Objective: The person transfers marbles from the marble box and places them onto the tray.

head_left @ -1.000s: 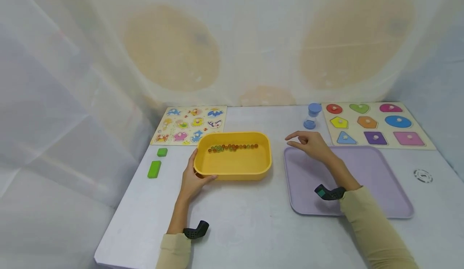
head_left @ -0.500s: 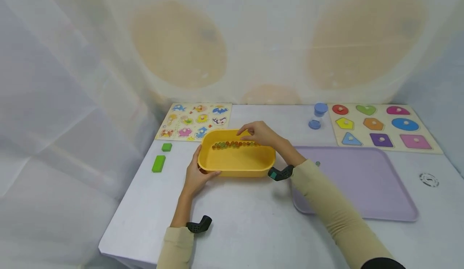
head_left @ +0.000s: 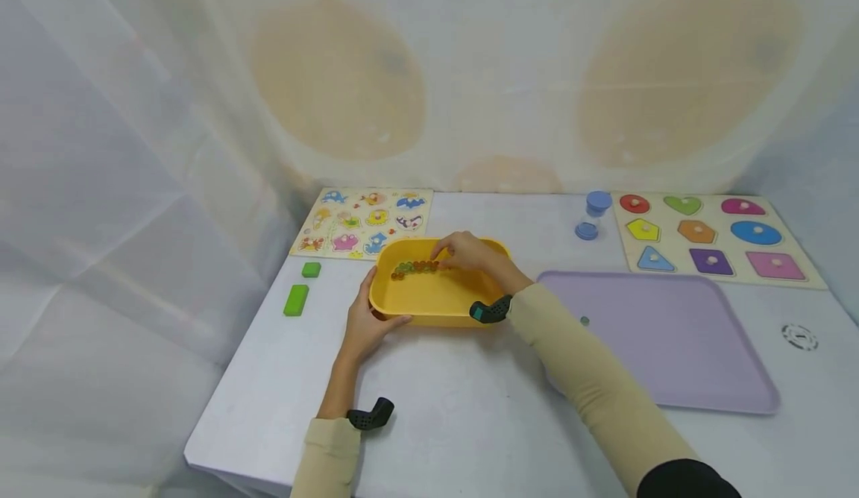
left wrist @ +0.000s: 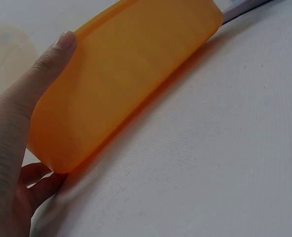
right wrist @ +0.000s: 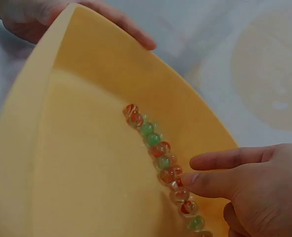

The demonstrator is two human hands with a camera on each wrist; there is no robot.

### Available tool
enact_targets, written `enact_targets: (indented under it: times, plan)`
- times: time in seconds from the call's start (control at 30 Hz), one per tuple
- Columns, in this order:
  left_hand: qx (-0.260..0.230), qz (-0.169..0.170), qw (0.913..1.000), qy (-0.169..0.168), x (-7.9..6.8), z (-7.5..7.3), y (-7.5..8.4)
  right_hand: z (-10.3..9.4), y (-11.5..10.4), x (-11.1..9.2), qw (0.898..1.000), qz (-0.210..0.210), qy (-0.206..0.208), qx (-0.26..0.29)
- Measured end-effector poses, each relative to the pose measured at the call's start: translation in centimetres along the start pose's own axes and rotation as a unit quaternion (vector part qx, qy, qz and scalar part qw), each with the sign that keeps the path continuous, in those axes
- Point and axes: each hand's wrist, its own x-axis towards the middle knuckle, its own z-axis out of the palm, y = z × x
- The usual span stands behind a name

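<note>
A yellow plastic tub (head_left: pixel 429 300) sits on the white table. My left hand (head_left: pixel 365 326) grips its left end, thumb on the near wall (left wrist: pixel 121 74) and fingers around the corner. Orange-red and green glass marbles (head_left: pixel 414 268) lie in a line along the tub's far side. My right hand (head_left: pixel 466 253) reaches into the tub over the line's right part. In the right wrist view, the thumb tip of that hand (right wrist: pixel 254 187) is at the marbles (right wrist: pixel 160 162), with the index finger apart from it. One green marble (head_left: pixel 585 320) lies on the purple tray (head_left: pixel 664 341).
Behind the tub at left lies a sea-animal puzzle board (head_left: pixel 365 218). A shape puzzle board (head_left: pixel 721 237) and a blue sand timer (head_left: pixel 592 216) stand at the back right. Green blocks (head_left: pixel 296 300) lie at left, a round black-and-white disc (head_left: pixel 800 337) at far right.
My right hand has moved left from over the purple tray into the tub, down to the marbles. A green marble now shows on the tray. My left hand stays on the tub.
</note>
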Motion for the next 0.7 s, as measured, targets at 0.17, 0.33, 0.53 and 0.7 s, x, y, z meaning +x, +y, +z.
enact_targets:
  times: [0.17,0.33,0.53,0.7]
  plan:
    - [0.005,0.002,1.0,-0.001,0.0,0.0,0.0,0.7,0.1,0.5,0.999,0.023,-0.015,-0.032]
    - [0.009,0.01,0.9999,0.0,0.1,0.0,0.0,1.1,0.0,0.6,0.999,0.032,-0.017,-0.039]
    - [0.01,0.015,0.9998,0.002,0.1,0.1,0.1,1.4,-0.2,0.7,0.998,0.033,-0.009,-0.044]
    - [0.011,0.014,0.9998,0.001,0.0,0.1,0.2,1.7,0.0,0.8,0.998,0.035,-0.011,-0.042]
